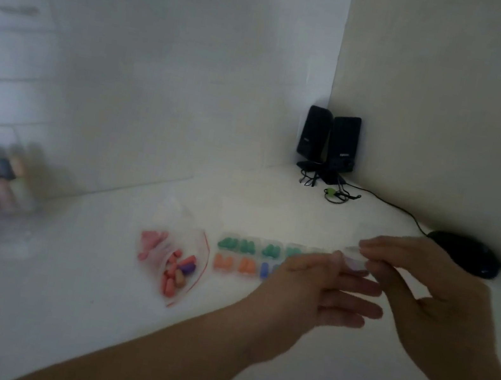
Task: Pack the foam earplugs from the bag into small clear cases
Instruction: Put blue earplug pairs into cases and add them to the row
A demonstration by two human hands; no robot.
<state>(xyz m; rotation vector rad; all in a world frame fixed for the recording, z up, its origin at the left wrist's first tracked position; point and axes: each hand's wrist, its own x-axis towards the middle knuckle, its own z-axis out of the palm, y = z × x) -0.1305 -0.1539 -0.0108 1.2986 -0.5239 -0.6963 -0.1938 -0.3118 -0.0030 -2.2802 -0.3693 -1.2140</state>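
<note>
Head view: my right hand (435, 289) and left hand (322, 286) pinch a small clear case (355, 262); the crinkled plastic bag (176, 263) holds soft foam earplugs (177, 272).

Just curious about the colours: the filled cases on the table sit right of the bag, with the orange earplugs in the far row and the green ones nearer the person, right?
Not quite. The head view shows the rows swapped: the green earplugs fill the far row and the orange earplugs the nearer one. The cases do sit right of the bag.
</note>
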